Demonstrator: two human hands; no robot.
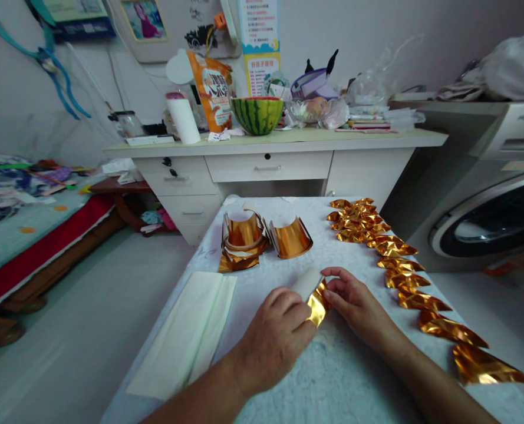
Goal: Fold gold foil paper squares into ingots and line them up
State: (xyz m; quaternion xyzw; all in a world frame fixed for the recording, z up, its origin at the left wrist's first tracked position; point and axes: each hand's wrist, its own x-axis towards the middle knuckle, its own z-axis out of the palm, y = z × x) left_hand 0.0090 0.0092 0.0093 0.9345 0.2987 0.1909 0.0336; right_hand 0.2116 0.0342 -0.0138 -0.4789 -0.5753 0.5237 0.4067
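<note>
Between my two hands is a sheet of gold foil paper (pixel 318 304), partly rolled or folded, with a whitish part (pixel 306 282) showing at its upper left. My left hand (pixel 283 327) is closed on its left side, the fingers curled over it. The thumb and fingers of my right hand (pixel 352 297) pinch its right edge. Farther up the table lie a curled stack of gold foil sheets (pixel 243 234) and a smaller curved stack (pixel 292 238). Folded gold foil pieces (pixel 451 330) with pointed ends run in a row along the right side.
Pale folded paper (pixel 182 333) lies left of my left hand on the cloth-covered table (pixel 266 377). Beyond it stands a white desk (pixel 266 150) holding a cut watermelon (pixel 258 115), an orange pouch (pixel 211 94) and bags. A washing machine (pixel 487 194) stands right, a bed (pixel 36 229) left.
</note>
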